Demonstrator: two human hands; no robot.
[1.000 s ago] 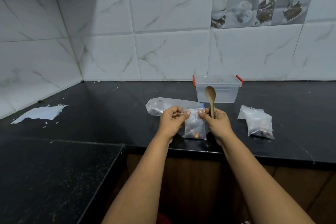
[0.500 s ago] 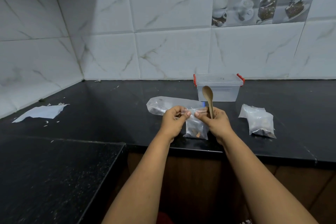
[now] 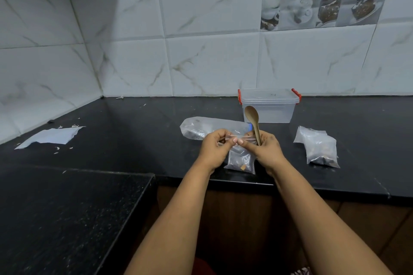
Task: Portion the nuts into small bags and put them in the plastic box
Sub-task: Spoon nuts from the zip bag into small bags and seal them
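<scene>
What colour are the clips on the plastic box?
Red, on both ends of the plastic box lid; head view.

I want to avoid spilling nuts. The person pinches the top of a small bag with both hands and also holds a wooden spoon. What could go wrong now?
1. The right hand holds the wooden spoon while pinching the small bag, so its grip on the seal may be weak and the strip may stay partly open.
2. The bag hangs near the counter edge; if it slips, nuts could fall to the floor.
3. The plastic box seems to have its lid on, so it must be opened first.
</scene>
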